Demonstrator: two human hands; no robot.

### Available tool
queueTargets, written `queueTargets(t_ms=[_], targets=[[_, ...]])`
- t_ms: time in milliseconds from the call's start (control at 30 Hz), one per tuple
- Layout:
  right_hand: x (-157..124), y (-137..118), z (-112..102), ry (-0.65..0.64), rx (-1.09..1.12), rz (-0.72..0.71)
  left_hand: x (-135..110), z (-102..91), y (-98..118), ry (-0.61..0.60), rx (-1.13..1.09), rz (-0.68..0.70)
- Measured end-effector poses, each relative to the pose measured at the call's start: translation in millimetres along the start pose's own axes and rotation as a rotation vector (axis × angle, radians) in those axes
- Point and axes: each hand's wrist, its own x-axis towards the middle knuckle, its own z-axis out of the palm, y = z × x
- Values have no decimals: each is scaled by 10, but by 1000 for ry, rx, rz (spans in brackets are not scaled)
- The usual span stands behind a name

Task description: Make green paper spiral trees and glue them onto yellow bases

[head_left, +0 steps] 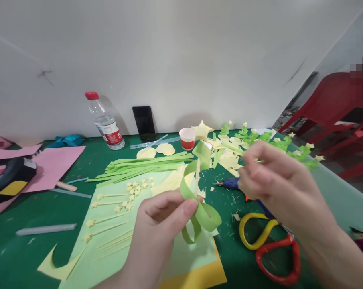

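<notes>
My left hand [160, 228] pinches a green paper strip [210, 216], bent into loops around a thin pale stick [197, 176]. A pale yellow paper star [202, 131] tops the stick. To the right, my right hand [268, 180] is raised with its fingers curled together; whether anything is between them is hidden. Partly behind it lies a blue glue gun [229, 183], its nozzle pointing left. Below that hand are scissors with a yellow and a red handle loop [295, 261]. Under my left hand is a pale green sheet [79, 257] bearing sticks and small paper stars [133, 188].
Green paper strips [139, 166] lie across the table behind the sheet. A water bottle [107, 120], a black phone [144, 123] and a paper cup [187, 138] stand along the wall. Finished green star sprigs [259, 136] are at back right; pink paper [55, 164] is left.
</notes>
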Motion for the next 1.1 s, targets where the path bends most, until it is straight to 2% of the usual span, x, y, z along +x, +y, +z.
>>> queueTargets(t_ms=[100, 133, 200, 267, 333, 433, 500, 567, 667, 700, 767, 833, 900, 1033, 1100], targets=[[4, 13, 15, -136, -335, 93, 23, -17, -5, -27, -21, -12], [5, 4, 20, -148, -398, 75, 36, -29, -8, -48, -19, -20], [7, -29, 23, -101, -398, -61, 60, -55, -14, -88, -10, -30], [9, -67, 16, -4, -253, -202, 70, -70, -18, -109, -8, -31], [11, -88, 4, 18, -47, -252, 62, -70, -19, -107, -11, -29], [5, -69, -9, -70, 285, -121, 34, -47, -14, -54, -7, -20], [-2, -39, -7, -81, 354, -20, 18, -29, -9, -24, 8, -11], [-4, -20, 4, -90, 208, 85, 12, -14, -5, -21, 26, -10], [2, -32, 32, -131, -176, 163, 12, -3, -1, -8, 32, -8], [6, -45, 39, -119, -253, 135, 14, -2, -1, -3, 30, -7], [17, -76, 42, -46, -266, -18, 21, -4, -3, 0, 23, -11], [27, -102, 31, 45, -156, -154, 32, -13, -8, -4, 9, -13], [30, -111, 12, 69, 22, -189, 45, -24, -16, -31, -1, -11], [-8, -79, -12, -143, 495, -6, 53, -33, -27, -39, -28, -3], [-34, -56, 0, -177, 528, 91, 43, -25, -28, -21, -42, -2]])
